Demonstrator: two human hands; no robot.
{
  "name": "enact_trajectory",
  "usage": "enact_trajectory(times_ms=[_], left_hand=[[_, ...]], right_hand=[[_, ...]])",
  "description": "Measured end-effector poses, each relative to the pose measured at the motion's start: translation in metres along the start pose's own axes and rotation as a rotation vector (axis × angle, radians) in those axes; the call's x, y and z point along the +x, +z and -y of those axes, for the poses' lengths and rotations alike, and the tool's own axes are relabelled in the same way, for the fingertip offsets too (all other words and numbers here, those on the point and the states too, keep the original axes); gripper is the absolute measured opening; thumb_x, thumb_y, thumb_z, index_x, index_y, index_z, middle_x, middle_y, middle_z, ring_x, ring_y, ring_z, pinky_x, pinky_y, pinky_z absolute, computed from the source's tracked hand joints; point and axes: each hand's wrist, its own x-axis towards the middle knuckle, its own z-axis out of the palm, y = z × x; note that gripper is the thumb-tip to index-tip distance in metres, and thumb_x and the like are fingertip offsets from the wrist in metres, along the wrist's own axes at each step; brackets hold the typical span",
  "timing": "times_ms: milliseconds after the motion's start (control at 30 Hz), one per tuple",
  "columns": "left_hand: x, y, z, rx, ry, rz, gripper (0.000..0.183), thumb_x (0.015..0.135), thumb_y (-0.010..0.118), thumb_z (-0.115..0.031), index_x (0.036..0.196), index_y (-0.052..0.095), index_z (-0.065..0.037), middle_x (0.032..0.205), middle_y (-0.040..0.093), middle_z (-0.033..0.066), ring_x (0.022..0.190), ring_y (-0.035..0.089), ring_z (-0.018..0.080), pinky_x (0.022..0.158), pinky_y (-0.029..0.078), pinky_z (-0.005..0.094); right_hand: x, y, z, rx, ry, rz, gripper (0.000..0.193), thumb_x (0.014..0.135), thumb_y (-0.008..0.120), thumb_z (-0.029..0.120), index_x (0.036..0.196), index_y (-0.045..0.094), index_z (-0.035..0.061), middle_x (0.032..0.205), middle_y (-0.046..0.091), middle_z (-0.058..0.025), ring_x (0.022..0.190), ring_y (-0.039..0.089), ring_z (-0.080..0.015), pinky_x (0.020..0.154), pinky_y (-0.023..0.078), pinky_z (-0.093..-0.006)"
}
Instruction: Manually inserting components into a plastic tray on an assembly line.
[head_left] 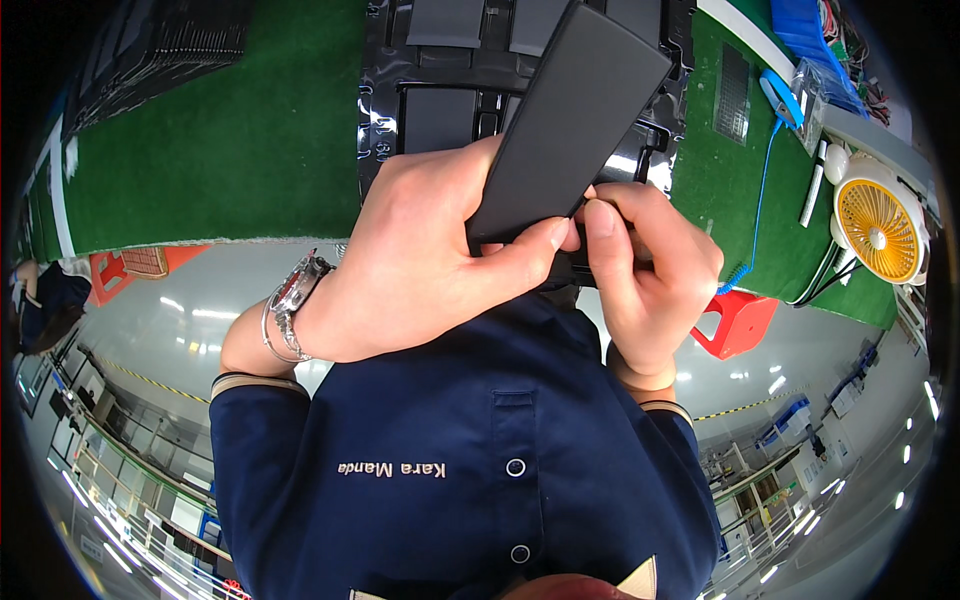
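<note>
A black moulded tray (385, 110) lay on the green mat (250, 130) ahead of me, its pockets holding flat dark slabs (440, 115); how many I could not tell, since my hands covered much of it. My left hand (420, 260) gripped a flat black rectangular pack (570, 120) by its near end, thumb across the edge. My right hand (650, 270) pinched the same end, fingers curled tight around something small and dark that stayed hidden. A yellow desk fan (880, 230) stood at the right, partly cut off.
</note>
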Motion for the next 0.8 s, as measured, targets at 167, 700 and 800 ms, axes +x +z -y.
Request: enact_trajectory(times_ms=[167, 700, 800], left_hand=[[-0.001, 0.001, 0.002, 0.038, 0.004, -0.048, 0.024, 0.078, 0.074, -0.012, 0.095, 0.062, 0.0, 0.068, 0.064, 0.0082, 0.054, 0.062, 0.0188, 0.052, 0.048, 0.0303], [0.004, -0.01, -0.009, -0.397, -0.308, 0.147, 0.016, 0.089, 0.063, -0.005, 0.104, 0.061, 0.001, 0.083, 0.069, 0.0056, 0.074, 0.064, 0.008, 0.066, 0.052, 0.0227], [0.004, -0.011, -0.011, -0.398, -0.315, 0.161, 0.018, 0.09, 0.061, -0.006, 0.107, 0.061, 0.001, 0.083, 0.068, 0.0064, 0.074, 0.063, 0.0083, 0.066, 0.051, 0.0218]], right_hand=[[0.003, 0.004, -0.009, -0.276, -0.268, -0.075, 0.012, 0.074, 0.075, 0.006, 0.076, 0.063, 0.0055, 0.057, 0.05, -0.0021, 0.045, 0.051, -0.0173, 0.042, 0.039, -0.0303], [0.008, -0.006, -0.013, 0.243, 0.078, 0.102, 0.008, 0.082, 0.07, 0.007, 0.077, 0.066, 0.0021, 0.057, 0.055, 0.0004, 0.046, 0.046, -0.0068, 0.042, 0.034, -0.0244], [0.008, -0.011, -0.014, 0.401, 0.195, 0.187, 0.011, 0.088, 0.066, 0.007, 0.08, 0.068, 0.0007, 0.059, 0.058, 0.0025, 0.051, 0.044, -0.0007, 0.045, 0.03, -0.0201]])
